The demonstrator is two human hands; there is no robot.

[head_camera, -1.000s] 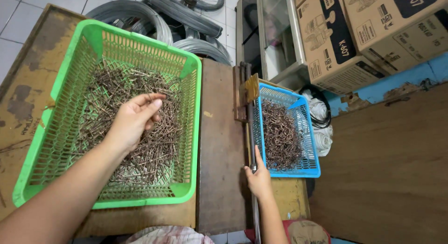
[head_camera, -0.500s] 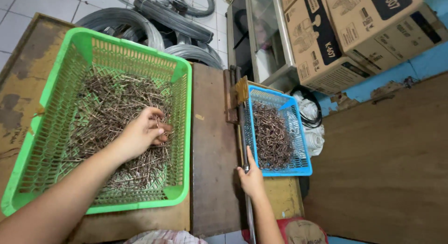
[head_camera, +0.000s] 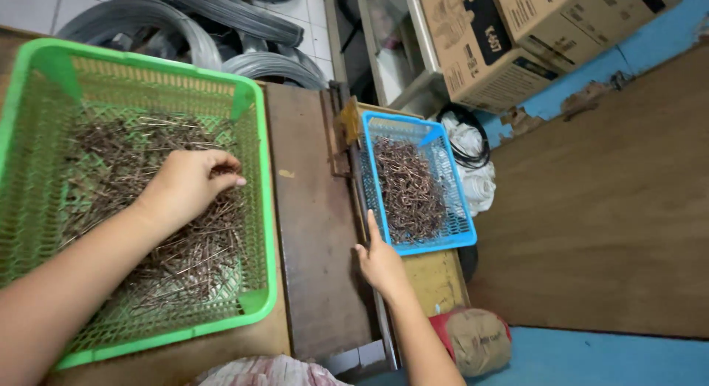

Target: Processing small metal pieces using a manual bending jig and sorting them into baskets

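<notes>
My left hand [head_camera: 188,185] reaches into the green mesh basket [head_camera: 255,135], palm down, fingers curled into the heap of thin brown metal pins [head_camera: 111,157]. Whether it has closed on any pins is hidden under the hand. My right hand [head_camera: 380,260] lies on the narrow metal bar [head_camera: 341,146] at the right edge of the dark wooden board [head_camera: 314,238], forefinger stretched along it beside the blue mesh basket [head_camera: 458,238]. That smaller basket holds a pile of bent brown wire pieces [head_camera: 406,190].
Coils of grey wire [head_camera: 185,39] lie behind the green basket. Cardboard boxes [head_camera: 509,31] are stacked at the upper right. A wooden panel [head_camera: 605,209] fills the right side, with a white cloth and black cable [head_camera: 469,146] beside the blue basket. A red-and-tan bundle [head_camera: 476,338] sits below.
My left hand has dropped from a raised, open pose down into the pins and curled its fingers. The right hand stays on the bar. The camera has shifted slightly.
</notes>
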